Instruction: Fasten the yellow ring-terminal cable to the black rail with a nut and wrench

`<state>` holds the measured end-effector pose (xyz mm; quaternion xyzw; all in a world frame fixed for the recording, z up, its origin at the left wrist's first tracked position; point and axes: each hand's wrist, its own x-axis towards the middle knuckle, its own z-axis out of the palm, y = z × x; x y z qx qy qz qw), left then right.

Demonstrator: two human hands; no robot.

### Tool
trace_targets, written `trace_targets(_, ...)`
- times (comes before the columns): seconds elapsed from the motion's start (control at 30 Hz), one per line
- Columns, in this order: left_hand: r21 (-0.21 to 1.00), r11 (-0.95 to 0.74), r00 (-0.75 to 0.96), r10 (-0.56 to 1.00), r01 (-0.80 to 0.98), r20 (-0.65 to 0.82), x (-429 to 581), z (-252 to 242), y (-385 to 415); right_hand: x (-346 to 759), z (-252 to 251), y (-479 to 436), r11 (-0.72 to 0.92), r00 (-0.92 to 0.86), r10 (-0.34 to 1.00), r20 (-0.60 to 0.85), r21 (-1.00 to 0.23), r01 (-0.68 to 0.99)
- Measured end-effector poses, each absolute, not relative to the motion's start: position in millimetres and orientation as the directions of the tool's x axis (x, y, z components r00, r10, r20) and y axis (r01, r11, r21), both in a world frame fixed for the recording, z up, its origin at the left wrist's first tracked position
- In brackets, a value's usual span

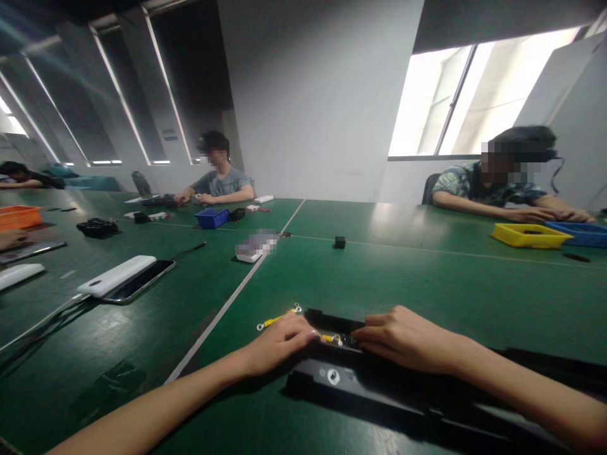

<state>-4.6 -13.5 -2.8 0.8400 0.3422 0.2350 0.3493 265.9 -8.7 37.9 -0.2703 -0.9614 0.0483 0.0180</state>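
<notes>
A long black plastic part (360, 379) lies on the green table near me. Both hands rest on its far end. My left hand (279, 344) has its fingers curled together, pinching at a small metal terminal (334, 339) on the part. A yellow wire with ring lugs (277, 318) runs out to the left just beyond its knuckles. My right hand (403, 338) is curled too, its fingertips pressed down beside the same terminal. What the fingertips grip is hidden.
A white power bank (116, 275) and a phone (140, 282) lie at left with cables. A small black piece (339, 242) sits mid-table. Blue bin (212, 217) far left, yellow tray (530, 235) and blue tray (581, 232) at right. Other people sit across the table.
</notes>
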Motion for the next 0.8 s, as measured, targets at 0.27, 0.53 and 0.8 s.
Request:
trace_targets(0.27, 0.747, -0.526, 0.656, 0.737, 0.406, 0.162, -4.4, -1.8, -14.4, 265.1, 39.1, -9.0, 0.851, -0.853, 0.521, 0.016, -0.091, 0.518)
trace_targets(0.53, 0.748, -0.524, 0.653, 0.740, 0.408, 0.161, -4.6, -3.1, -13.5, 266.2, 38.9, -8.4, 0.851, -0.854, 0.520, 0.018, -0.099, 0.516)
trace_targets(0.8, 0.743, -0.523, 0.651, 0.743, 0.418, 0.156, -4.3, -1.4, -14.4, 265.9, 38.6, -9.4, 0.834, -0.836, 0.549, 0.005, -0.060, 0.548)
